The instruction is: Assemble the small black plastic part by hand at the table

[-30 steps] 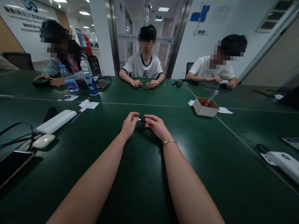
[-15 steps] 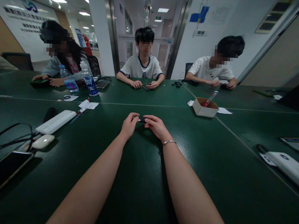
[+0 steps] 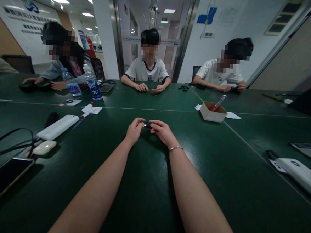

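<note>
Out over the green table (image 3: pixel 145 186), both my hands pinch one small black piece with a shiny silver end (image 3: pixel 147 125), about the size of a USB stick. My left hand (image 3: pixel 135 132) has its closed fingertips at the silver end. From the other side, my right hand (image 3: pixel 163 132), with a silver bracelet at the wrist, grips the black end between thumb and fingers. Fingers cover much of the piece, so its exact kind is not clear.
Left of me lie a white power bank (image 3: pixel 57 126), a white earbud case (image 3: pixel 44 147), a phone (image 3: pixel 6 177) and black cables. A small cardboard box (image 3: pixel 213 114) stands ahead to the right. Two bottles (image 3: pixel 93 85) are at the far left. Several people sit across the table.
My hands stay almost still around the small piece. Across the table, the person at the left has shifted a hand and a dark object further left.
</note>
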`<state>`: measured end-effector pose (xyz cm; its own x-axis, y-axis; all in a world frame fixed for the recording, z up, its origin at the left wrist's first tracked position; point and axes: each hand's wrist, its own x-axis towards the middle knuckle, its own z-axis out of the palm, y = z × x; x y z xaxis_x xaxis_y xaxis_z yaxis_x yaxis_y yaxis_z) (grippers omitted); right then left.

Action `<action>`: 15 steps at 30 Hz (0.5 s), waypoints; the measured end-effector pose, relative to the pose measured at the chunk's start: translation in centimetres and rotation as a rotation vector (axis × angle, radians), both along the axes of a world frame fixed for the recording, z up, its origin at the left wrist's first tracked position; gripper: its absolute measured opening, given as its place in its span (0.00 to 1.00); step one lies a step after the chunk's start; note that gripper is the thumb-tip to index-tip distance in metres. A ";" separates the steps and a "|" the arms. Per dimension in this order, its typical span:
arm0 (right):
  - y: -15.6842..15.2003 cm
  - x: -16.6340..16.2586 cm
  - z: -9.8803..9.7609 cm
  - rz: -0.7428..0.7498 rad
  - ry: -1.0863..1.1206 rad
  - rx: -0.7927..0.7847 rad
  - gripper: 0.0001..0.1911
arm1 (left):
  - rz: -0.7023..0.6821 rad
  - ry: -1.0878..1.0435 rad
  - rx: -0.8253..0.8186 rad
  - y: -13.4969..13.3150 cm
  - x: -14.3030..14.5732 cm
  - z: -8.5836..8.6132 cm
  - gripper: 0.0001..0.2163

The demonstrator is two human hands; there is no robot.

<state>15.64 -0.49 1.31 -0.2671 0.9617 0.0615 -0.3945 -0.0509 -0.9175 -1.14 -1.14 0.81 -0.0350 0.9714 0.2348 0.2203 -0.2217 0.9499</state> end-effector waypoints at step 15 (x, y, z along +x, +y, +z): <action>0.2 -0.1 0.0 -0.013 -0.035 0.017 0.16 | 0.133 -0.166 0.512 -8.8 3.5 13.2 0.10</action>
